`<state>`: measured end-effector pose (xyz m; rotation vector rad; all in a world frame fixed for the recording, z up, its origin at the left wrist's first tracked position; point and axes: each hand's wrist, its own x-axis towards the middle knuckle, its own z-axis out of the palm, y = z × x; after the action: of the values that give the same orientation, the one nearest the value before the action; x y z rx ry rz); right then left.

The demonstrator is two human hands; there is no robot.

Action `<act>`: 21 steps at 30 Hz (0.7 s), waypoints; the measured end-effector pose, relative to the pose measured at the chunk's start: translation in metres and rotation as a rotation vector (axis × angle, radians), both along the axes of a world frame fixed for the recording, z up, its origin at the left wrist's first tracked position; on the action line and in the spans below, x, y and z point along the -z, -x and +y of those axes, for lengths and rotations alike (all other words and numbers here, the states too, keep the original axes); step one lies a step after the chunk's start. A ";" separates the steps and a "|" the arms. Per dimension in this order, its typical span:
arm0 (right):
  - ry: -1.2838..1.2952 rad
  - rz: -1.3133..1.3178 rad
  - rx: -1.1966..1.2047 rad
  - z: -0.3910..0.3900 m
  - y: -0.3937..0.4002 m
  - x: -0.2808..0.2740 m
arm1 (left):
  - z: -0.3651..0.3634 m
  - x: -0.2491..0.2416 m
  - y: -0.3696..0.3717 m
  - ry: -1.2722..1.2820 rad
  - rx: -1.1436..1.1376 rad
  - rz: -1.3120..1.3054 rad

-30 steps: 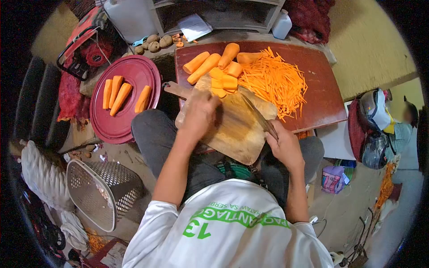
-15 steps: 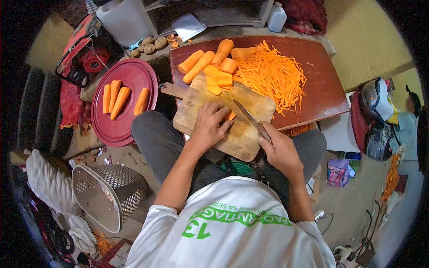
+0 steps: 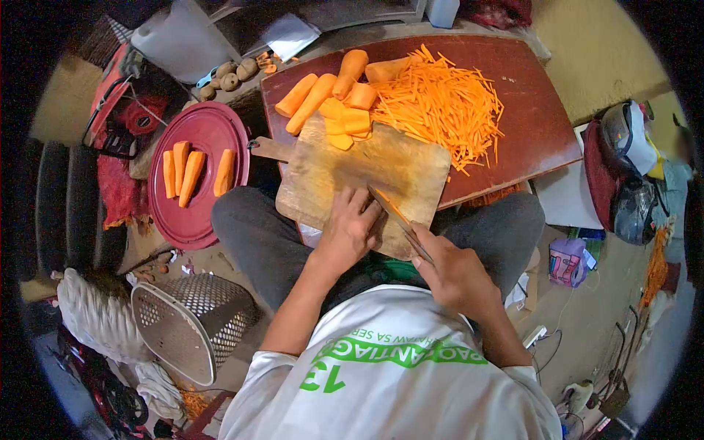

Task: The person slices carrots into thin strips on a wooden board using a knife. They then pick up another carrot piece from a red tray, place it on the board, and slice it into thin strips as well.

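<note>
On the wooden cutting board (image 3: 411, 158) my left hand (image 3: 353, 220) is closed, its fingers curled over a piece of carrot that is mostly hidden. My right hand (image 3: 458, 268) grips a knife (image 3: 396, 217) by its handle. The blade lies right beside my left fingertips, and an orange carrot sliver (image 3: 386, 199) shows along it. Flat carrot slices (image 3: 345, 121) sit at the board's far edge. Beyond them are peeled carrots (image 3: 312, 103) and a large heap of carrot strips (image 3: 444, 110).
The board rests over my lap and a dark red tabletop (image 3: 528, 110). A red round lid (image 3: 198, 220) with several peeled carrots (image 3: 192, 176) is at the left. A plastic basket (image 3: 198, 315) stands on the floor, and potatoes (image 3: 229, 77) lie at the back left.
Both hands have moved nearer to me on the board. The knife has come in against my left fingertips, where it was apart before. The view has shifted slightly.
</note>
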<state>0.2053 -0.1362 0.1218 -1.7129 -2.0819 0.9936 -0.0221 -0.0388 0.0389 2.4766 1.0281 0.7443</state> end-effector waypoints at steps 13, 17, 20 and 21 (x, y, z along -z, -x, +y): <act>-0.074 0.148 -0.046 0.057 0.009 0.029 | 0.001 0.019 -0.001 0.034 0.032 -0.028; 0.033 0.139 -0.003 0.058 0.011 0.021 | 0.004 0.014 0.001 0.068 0.029 -0.032; 0.069 0.055 -0.071 0.035 -0.001 0.002 | 0.000 0.021 0.003 0.070 0.019 -0.032; 0.111 0.043 -0.058 0.031 -0.002 -0.003 | 0.000 0.023 0.004 0.068 0.018 -0.031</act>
<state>0.2075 -0.1053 0.1243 -1.6754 -2.0957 1.1734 -0.0257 -0.0384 0.0156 2.4057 1.0014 0.7280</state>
